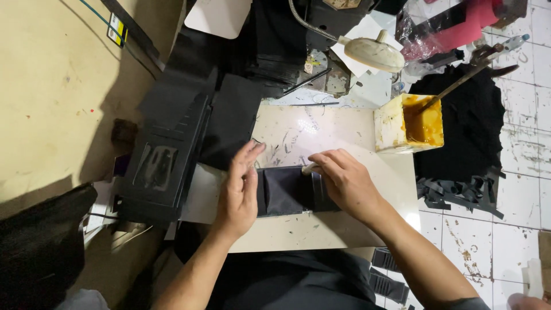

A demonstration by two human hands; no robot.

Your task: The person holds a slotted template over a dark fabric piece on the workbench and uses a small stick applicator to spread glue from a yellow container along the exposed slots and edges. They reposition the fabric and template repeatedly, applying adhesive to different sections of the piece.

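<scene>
Dark rectangular leather-like wallet piece [285, 191] lies flat on the pale scuffed worktable [321, 135], looking light and pliable, best pinned at its edges. Left hand [240, 192] presses its left edge, fingers together; right hand [344, 181] pinches a small pale tool [310, 168]. A yellow glue pot [408, 123] stands further right above white floor tiles [519, 201].

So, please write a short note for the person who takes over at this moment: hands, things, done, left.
Left hand: flat on the left end of the dark folded piece, pressing it to the white table.
Right hand: holds a small light-handled tool at the piece's upper edge.
Yellow glue pot with stick stands at the far right corner.
Done: piece lies folded.
Left: cannot tell whether the edge is already glued.
</scene>
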